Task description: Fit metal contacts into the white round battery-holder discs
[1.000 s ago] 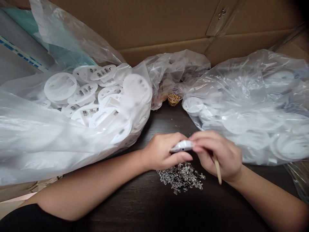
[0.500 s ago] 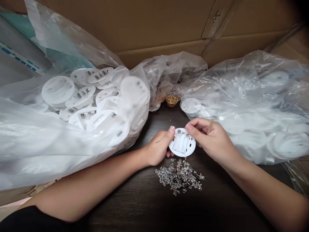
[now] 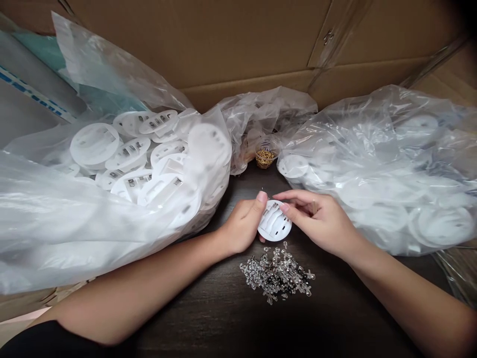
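Note:
My left hand is closed on the left edge of a round white plastic battery case, thumb on top, fingers mostly hidden beneath. Slots and small metal contacts show on its upward face. From the right, my right hand has its thumb on the case's upper right rim, with the index finger stretched along the far edge; the other fingers are curled. Just below the case, a pile of small silvery metal contact pieces lies on the dark table.
A clear plastic bag full of similar white cases lies at left. Another filled bag lies at right. Between them, a small clear cup holds gold-coloured metal pieces. Cardboard stands behind.
The battery case has shifted slightly left and turned in my hands. My right thumb has moved left with it. The tan stick seen earlier in my right hand is no longer clearly visible.

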